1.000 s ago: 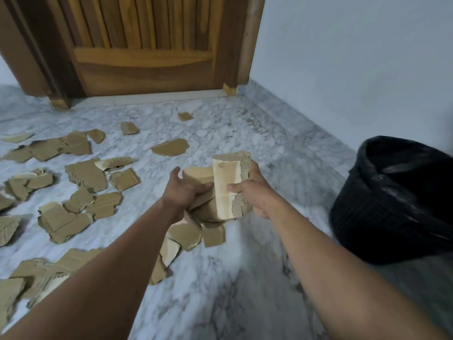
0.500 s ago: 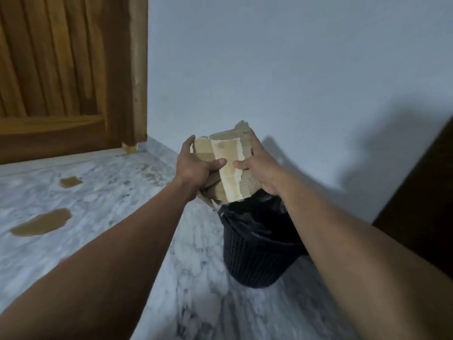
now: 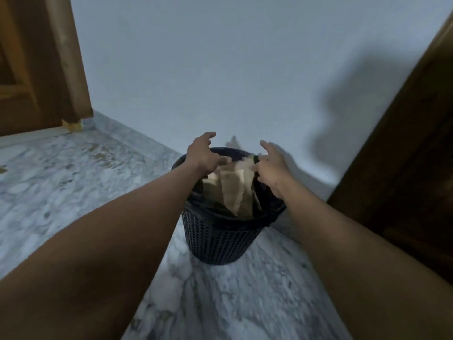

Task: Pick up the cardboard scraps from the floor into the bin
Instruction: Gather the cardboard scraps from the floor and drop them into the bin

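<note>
A black mesh bin (image 3: 218, 239) lined with a black bag stands on the marble floor against the pale wall. A bundle of tan cardboard scraps (image 3: 232, 190) sits inside its mouth, blurred, between my hands. My left hand (image 3: 203, 154) hovers over the bin's left rim with fingers spread and nothing in it. My right hand (image 3: 270, 165) is over the right rim, fingers apart, also holding nothing. Both forearms reach in from the bottom of the view.
A wooden door and its frame (image 3: 61, 69) stand at the left. Dark wooden furniture or a door (image 3: 404, 168) rises at the right, close to the bin. Marble floor (image 3: 73, 180) stretches to the left, with one scrap's edge (image 3: 2, 169) at the far left.
Both hands carried the bundle of scraps from the floor pile over to the bin, then opened. The scraps have left my hands and dropped into the bin.
</note>
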`<action>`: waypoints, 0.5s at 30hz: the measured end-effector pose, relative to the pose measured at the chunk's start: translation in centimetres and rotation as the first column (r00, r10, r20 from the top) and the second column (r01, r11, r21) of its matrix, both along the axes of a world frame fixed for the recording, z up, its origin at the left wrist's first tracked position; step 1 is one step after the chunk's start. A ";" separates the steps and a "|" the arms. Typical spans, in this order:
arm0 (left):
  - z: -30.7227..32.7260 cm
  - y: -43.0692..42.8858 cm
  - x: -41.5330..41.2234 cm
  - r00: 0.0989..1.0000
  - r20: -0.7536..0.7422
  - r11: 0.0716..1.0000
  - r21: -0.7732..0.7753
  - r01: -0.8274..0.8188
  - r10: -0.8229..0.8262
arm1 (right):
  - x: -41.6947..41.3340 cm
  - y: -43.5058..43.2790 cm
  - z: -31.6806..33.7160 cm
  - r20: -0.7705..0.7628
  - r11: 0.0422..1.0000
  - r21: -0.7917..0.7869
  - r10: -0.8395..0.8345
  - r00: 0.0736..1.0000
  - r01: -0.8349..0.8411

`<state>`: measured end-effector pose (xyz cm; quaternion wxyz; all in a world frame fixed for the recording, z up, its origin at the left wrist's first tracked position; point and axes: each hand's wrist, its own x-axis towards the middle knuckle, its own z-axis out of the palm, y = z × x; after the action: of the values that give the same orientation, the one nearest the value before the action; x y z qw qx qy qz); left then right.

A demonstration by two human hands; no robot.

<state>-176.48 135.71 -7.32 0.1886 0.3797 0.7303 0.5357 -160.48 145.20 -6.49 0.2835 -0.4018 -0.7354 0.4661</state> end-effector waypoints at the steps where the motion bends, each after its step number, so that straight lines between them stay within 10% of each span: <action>1: -0.1 -0.3 -0.1 0.999 -0.044 1.000 0.003 -0.017 0.017 | 0.3 0.2 -0.2 0.031 1.000 0.001 -0.012 0.999 0.012; 8: -2.8 -4.3 -1.9 0.889 -0.425 0.949 -0.174 -0.265 0.170 | 3.6 0.5 -1.7 0.321 0.947 0.320 -0.122 0.939 0.013; 11: -5.2 -5.4 -2.5 0.977 -0.126 0.920 -0.335 -0.204 0.171 | 5.1 0.1 -3.4 0.459 0.969 0.241 -0.154 0.875 0.044; 15: -6.7 -5.8 -2.8 0.938 0.311 0.980 -0.175 -0.098 0.150 | 5.3 -0.2 -4.4 0.409 0.985 -0.024 -0.149 0.900 0.174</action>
<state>-179.24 129.94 -14.05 0.3005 0.2240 0.7518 0.5425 -155.17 144.96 -10.87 0.1502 -0.5576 -0.7281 0.3693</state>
